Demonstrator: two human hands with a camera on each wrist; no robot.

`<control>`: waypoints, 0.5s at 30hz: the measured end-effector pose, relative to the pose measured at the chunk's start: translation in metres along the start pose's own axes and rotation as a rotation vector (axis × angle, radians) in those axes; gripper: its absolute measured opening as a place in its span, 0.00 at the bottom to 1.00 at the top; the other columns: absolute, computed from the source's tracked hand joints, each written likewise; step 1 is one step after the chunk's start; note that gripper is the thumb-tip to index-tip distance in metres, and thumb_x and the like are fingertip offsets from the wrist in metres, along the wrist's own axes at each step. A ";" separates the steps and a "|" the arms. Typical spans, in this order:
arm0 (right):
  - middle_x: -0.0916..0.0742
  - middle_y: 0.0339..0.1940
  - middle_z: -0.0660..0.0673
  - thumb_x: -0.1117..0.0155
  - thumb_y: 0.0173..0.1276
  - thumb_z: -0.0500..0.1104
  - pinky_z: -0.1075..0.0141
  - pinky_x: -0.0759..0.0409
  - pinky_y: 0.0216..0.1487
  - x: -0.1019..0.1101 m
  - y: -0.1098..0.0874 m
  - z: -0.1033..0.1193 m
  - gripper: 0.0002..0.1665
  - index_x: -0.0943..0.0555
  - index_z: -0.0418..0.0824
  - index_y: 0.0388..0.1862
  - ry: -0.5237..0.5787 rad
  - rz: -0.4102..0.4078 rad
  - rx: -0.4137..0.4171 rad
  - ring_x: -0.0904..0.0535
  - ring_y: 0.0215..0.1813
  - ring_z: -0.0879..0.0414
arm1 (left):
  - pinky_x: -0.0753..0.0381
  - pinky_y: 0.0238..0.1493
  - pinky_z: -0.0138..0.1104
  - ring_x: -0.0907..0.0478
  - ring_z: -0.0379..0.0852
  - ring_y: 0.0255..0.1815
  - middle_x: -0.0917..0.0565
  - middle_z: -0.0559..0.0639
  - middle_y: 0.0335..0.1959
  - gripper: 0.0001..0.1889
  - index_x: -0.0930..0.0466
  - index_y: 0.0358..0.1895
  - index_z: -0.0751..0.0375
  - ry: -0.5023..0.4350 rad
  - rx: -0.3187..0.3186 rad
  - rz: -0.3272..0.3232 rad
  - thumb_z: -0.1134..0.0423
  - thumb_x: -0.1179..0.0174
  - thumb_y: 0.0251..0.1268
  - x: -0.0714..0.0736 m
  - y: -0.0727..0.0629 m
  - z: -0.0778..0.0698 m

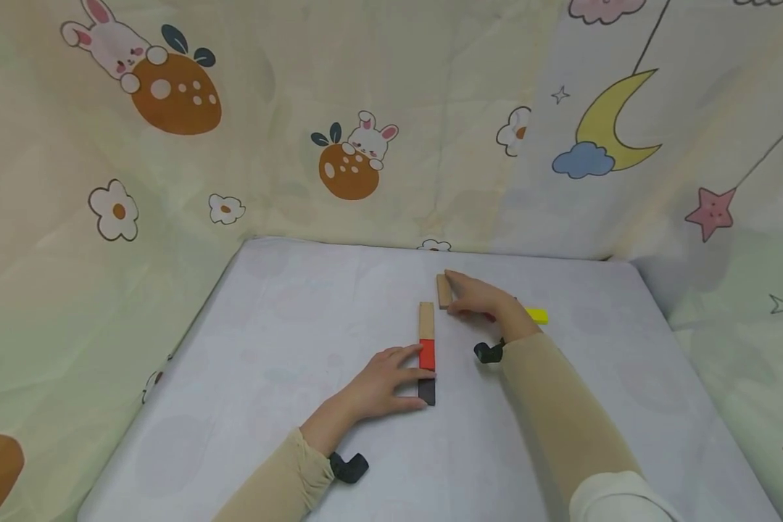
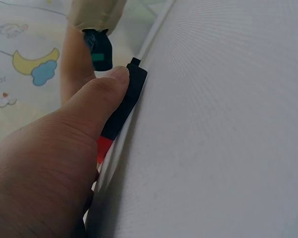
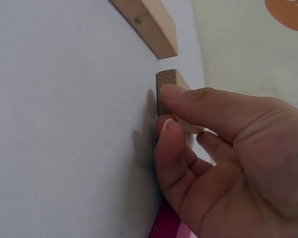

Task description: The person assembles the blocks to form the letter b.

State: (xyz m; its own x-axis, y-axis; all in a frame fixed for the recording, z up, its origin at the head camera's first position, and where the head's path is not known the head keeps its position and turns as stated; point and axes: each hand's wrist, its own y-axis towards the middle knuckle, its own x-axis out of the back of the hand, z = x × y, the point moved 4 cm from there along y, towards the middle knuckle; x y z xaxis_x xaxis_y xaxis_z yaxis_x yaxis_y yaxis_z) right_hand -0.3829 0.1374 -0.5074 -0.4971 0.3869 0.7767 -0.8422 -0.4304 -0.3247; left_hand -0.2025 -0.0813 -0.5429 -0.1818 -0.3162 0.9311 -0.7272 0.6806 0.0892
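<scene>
On the white tabletop, a black block [image 1: 427,394], a red block [image 1: 427,355] and a plain wooden block [image 1: 426,319] lie end to end in a straight row. My left hand [image 1: 380,386] reaches this row from the left, fingers stretched out over the red and black blocks. In the left wrist view its thumb lies along the black block [image 2: 123,111]. Farther back, my right hand [image 1: 479,296] pinches another wooden block [image 1: 444,292], just right of the row's far end. The right wrist view shows thumb and fingers on that block [image 3: 166,79], apart from the row's wooden block [image 3: 156,27].
A yellow block [image 1: 538,316] lies beyond the right wrist, partly hidden by it. Something magenta [image 3: 165,222] shows below the right hand. Printed fabric walls [image 1: 431,174] rise behind the table and at both sides. Each wrist carries a small black device [image 1: 349,467].
</scene>
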 end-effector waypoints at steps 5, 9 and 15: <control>0.44 0.82 0.40 0.32 0.65 0.51 0.45 0.50 0.79 0.000 0.001 0.000 0.56 0.53 0.44 0.82 0.007 -0.018 -0.041 0.38 0.71 0.44 | 0.38 0.74 0.52 0.41 0.52 0.76 0.43 0.46 0.79 0.28 0.32 0.68 0.21 0.004 -0.006 -0.005 0.32 0.44 0.64 0.000 0.001 0.000; 0.46 0.82 0.42 0.31 0.65 0.49 0.47 0.45 0.78 -0.001 -0.001 0.002 0.55 0.53 0.47 0.82 0.058 -0.026 -0.067 0.32 0.66 0.44 | 0.38 0.74 0.51 0.41 0.52 0.76 0.43 0.46 0.79 0.28 0.32 0.68 0.22 0.016 -0.010 -0.010 0.32 0.45 0.64 0.002 0.001 -0.001; 0.45 0.82 0.43 0.34 0.65 0.46 0.49 0.34 0.69 -0.001 -0.004 0.004 0.53 0.52 0.51 0.82 0.097 -0.026 -0.091 0.28 0.61 0.44 | 0.38 0.74 0.50 0.40 0.52 0.75 0.43 0.46 0.79 0.28 0.32 0.67 0.22 0.027 -0.010 -0.009 0.31 0.45 0.64 0.003 0.000 -0.002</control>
State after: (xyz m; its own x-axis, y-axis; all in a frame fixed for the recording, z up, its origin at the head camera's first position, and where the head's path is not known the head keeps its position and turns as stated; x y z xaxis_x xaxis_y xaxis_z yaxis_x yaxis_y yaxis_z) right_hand -0.3785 0.1355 -0.5048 -0.4888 0.4761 0.7310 -0.8684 -0.3453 -0.3558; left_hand -0.2020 -0.0806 -0.5389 -0.1575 -0.3049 0.9393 -0.7222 0.6842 0.1010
